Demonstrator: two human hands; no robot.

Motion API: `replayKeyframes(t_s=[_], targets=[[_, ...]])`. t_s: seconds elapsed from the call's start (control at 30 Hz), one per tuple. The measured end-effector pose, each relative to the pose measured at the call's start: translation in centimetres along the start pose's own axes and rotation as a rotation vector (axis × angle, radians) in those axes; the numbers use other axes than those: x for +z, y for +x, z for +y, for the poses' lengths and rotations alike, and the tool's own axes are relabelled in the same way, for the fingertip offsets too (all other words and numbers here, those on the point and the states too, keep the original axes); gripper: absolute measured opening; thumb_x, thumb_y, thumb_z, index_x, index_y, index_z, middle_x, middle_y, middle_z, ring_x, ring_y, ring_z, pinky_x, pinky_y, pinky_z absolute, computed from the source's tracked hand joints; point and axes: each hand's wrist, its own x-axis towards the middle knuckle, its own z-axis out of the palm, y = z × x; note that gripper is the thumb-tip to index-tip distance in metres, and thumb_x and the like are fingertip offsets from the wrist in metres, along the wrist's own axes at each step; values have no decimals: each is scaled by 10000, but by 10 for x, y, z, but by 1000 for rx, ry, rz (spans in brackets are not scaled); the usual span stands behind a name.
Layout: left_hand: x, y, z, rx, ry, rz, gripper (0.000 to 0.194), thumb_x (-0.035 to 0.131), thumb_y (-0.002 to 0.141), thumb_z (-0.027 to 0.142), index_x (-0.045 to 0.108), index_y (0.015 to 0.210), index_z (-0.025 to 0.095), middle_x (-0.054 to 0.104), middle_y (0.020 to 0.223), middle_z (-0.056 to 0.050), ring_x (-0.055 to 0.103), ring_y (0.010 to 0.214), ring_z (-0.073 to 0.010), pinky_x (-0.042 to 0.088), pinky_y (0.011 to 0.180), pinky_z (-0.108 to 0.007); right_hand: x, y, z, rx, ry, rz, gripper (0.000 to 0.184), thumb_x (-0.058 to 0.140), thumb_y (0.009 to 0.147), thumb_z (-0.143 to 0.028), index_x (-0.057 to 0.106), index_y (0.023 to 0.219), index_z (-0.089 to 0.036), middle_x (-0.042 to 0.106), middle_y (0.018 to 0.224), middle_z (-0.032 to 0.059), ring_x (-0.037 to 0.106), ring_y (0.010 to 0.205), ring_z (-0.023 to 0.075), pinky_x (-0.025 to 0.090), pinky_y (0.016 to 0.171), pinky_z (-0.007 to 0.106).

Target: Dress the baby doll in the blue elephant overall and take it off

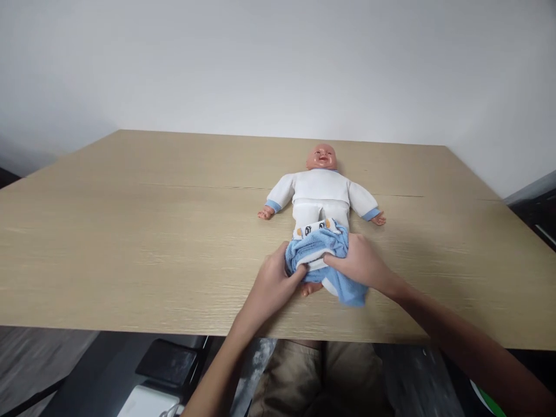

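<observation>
A baby doll [322, 186] in a white top lies on its back on the wooden table [130, 243], head toward the wall. Light blue trousers [319, 246] are bunched around its legs below a patterned diaper [316, 227]. My left hand [273, 284] is closed on the left side of the blue trousers. My right hand [361, 262] grips the right side of the same trousers, thumb pressed into the cloth. One bare doll foot [309, 288] pokes out beneath my hands.
A plain white wall stands behind the table. Under the near table edge lie a dark flat object [167, 360] and a white object [147, 401] on the floor. My lap in tan trousers [321, 376] shows below the edge.
</observation>
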Motion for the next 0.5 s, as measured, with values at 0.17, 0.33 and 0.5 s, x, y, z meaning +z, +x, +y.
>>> replayKeyframes(t_s=[0.17,0.33,0.5], targets=[[-7,-35,17,-6,-113,-43,314,622,967,387,691,1232,233,797,1179,-50,730,1165,-298,524,956,-369,-21,-25,-25,14,-66,-184,320,767,824,-367,529,660,-230,645,641,-23,554,616,154,361,583,291],[-4,-52,15,-123,-56,-95,322,590,975,431,649,1221,232,793,1150,-67,733,1067,-315,505,911,-399,-13,-36,-22,-79,-173,-206,160,768,840,-320,645,837,-218,782,899,38,667,800,220,458,740,329],[5,-50,-4,-97,135,-100,225,531,989,444,600,1062,243,764,1029,-86,690,1046,-354,447,1037,-505,8,-33,-8,-146,-245,-214,448,749,866,-280,679,1303,-212,777,1326,143,736,1210,365,564,1014,450]])
